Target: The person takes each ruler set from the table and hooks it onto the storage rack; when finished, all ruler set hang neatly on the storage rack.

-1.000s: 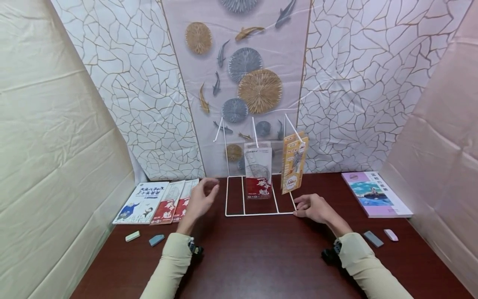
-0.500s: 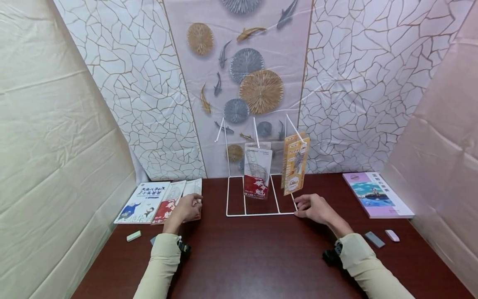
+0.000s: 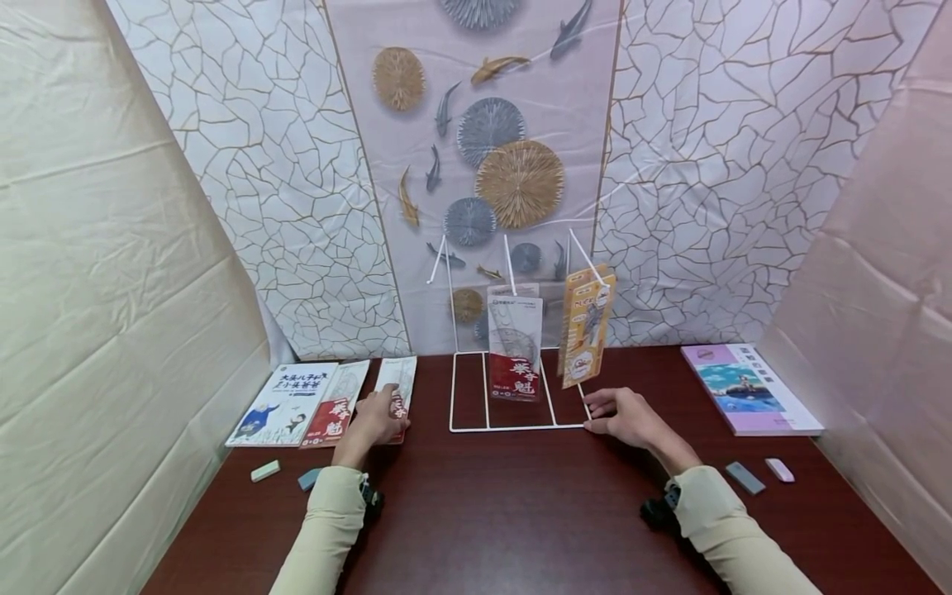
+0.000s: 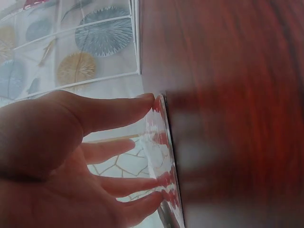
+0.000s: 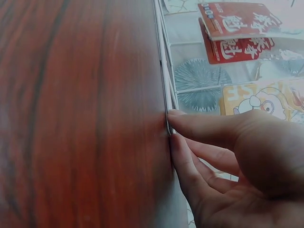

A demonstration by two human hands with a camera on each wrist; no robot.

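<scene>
My left hand (image 3: 379,417) spans a flat red-and-white packet (image 3: 402,372) on the table, its thumb at the right edge and fingertips on the other side, as the left wrist view shows. The packet (image 4: 159,137) lies flat against the wood there. My right hand (image 3: 623,415) pinches the front right corner of a white wire display rack (image 3: 521,427) between thumb and index finger. Two similar red-and-white packets (image 3: 515,347) hang from the rack's middle hook. Yellow carded packs (image 3: 587,330) hang from its right hook (image 3: 589,258); the left hook (image 3: 436,260) bears nothing.
Left of my left hand lie another red-and-white packet (image 3: 338,405) and a white picture book (image 3: 283,405). A pale eraser (image 3: 265,471) and a blue one (image 3: 309,478) are in front. On the right are a purple book (image 3: 747,390), a grey block (image 3: 745,478) and a pinkish-white one (image 3: 779,470).
My left hand has gone from beside the rack to the packet at left, and the packet has slid right, apart from its neighbour. The right hand stays at the rack's corner.
</scene>
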